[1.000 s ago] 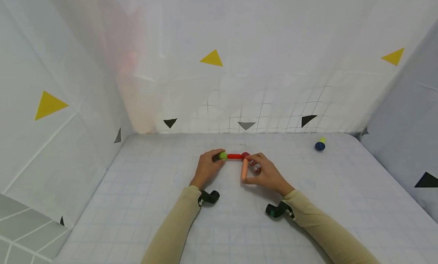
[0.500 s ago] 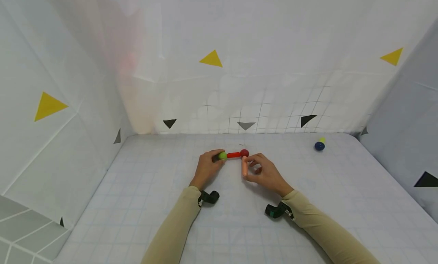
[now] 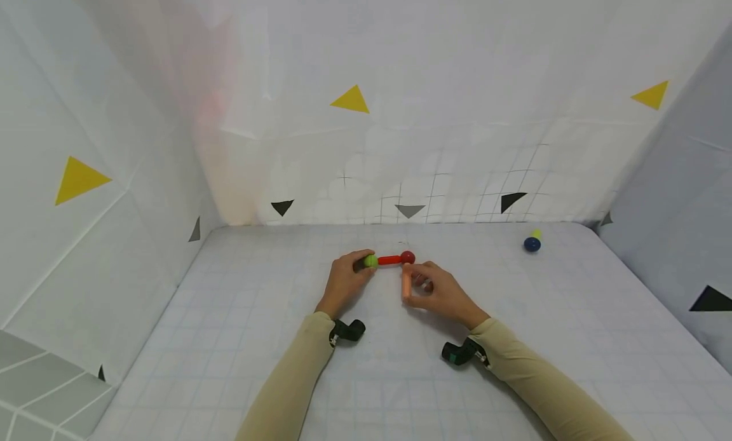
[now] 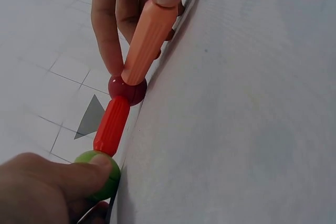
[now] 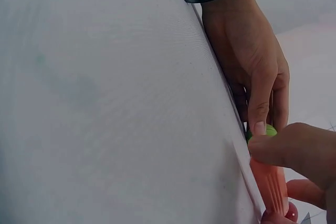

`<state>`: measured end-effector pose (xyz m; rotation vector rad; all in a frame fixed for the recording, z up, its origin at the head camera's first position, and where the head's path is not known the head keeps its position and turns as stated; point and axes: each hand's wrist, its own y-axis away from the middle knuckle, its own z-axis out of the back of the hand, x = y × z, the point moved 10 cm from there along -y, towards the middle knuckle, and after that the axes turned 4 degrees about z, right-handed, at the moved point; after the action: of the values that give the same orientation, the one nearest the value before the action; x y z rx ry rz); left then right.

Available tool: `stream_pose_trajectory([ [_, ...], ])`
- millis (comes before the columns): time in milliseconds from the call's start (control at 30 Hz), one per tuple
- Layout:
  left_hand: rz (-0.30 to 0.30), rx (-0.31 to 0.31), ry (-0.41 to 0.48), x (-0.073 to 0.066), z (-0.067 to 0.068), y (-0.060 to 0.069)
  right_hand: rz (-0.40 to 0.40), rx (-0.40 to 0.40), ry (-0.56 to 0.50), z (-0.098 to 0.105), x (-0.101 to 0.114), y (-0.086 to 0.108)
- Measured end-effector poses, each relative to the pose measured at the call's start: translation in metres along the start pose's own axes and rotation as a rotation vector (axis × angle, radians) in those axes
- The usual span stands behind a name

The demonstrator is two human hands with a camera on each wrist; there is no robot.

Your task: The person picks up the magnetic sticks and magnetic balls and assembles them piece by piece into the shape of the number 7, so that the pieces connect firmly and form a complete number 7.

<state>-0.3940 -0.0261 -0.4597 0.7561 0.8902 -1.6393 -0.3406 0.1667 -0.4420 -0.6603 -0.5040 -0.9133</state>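
Observation:
My left hand [image 3: 345, 282] pinches a green ball [image 3: 371, 261] between thumb and fingers. From that ball a red rod [image 3: 389, 260] runs right to a dark red ball [image 3: 408, 257]. An orange rod [image 3: 406, 284] lies between the thumb and fingers of my right hand [image 3: 448, 296], its far end at the dark red ball. In the left wrist view the orange rod [image 4: 147, 40] overlaps the dark red ball [image 4: 127, 89]; whether the two are joined I cannot tell. The right wrist view shows my right thumb over one end of the orange rod [image 5: 270, 184].
A dark blue ball [image 3: 532, 244] with a yellow-green piece [image 3: 536, 234] beside it rests at the back right of the white table [image 3: 389, 377]. White sheets with yellow, black and grey triangles stand behind and at both sides.
The dark red end of the red rod tilted away from me, and the right fingers shifted along the orange rod. My left hand keeps its hold on the green ball.

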Motion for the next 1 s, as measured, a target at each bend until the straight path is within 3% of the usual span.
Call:
stream_pose_trajectory([
  [733, -0.04, -0.019, -0.002, -0.003, 0.002, 0.001, 0.06, -0.004, 0.104, -0.009, 0.012, -0.002],
  [1000, -0.04, -0.038, 0.039, -0.005, 0.004, 0.002, 0.102, -0.037, 0.061, -0.005, 0.016, 0.0],
])
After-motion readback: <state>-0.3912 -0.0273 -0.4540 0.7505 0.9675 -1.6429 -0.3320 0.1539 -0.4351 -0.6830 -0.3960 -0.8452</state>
